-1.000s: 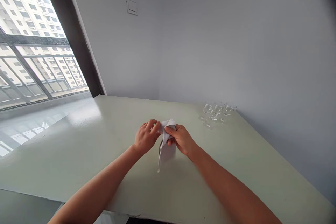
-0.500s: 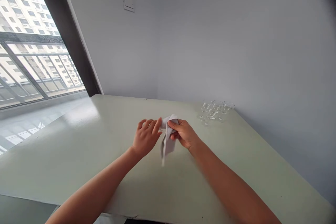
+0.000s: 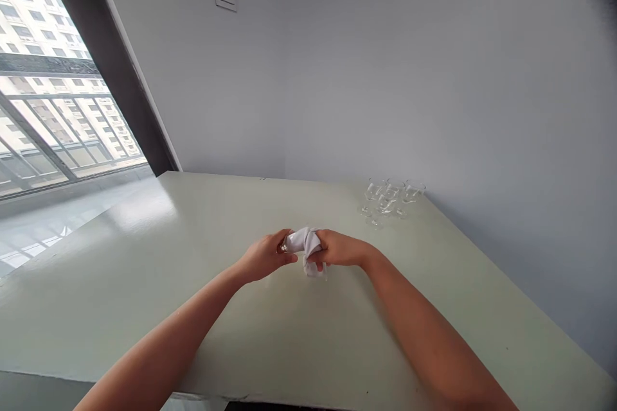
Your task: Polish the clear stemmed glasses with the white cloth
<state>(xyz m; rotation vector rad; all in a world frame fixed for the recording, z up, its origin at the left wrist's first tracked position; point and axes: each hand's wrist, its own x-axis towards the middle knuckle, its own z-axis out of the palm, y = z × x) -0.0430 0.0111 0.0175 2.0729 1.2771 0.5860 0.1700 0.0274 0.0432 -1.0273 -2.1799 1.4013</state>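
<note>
Over the middle of the table, my left hand (image 3: 265,257) is closed round one end of a clear glass (image 3: 284,247). Most of that glass is hidden by fingers and cloth, so its full shape cannot be made out. A white cloth (image 3: 312,245) is bunched at the glass's right side, its lower end hanging below the fingers. My right hand (image 3: 337,248) grips this cloth, thumb and fingers pressed into its folds. Both hands are close together, just above the tabletop.
Several clear stemmed glasses (image 3: 388,196) stand grouped upright at the table's far right, near the wall (image 3: 434,77). The pale green glossy table (image 3: 216,205) reaches to the walls. A window (image 3: 58,109) with a railing outside is at the left.
My left hand has gone from spread fingers to a closed hold on the glass. My right hand has turned with the cloth, whose hanging end is now shorter. The view has shifted slightly.
</note>
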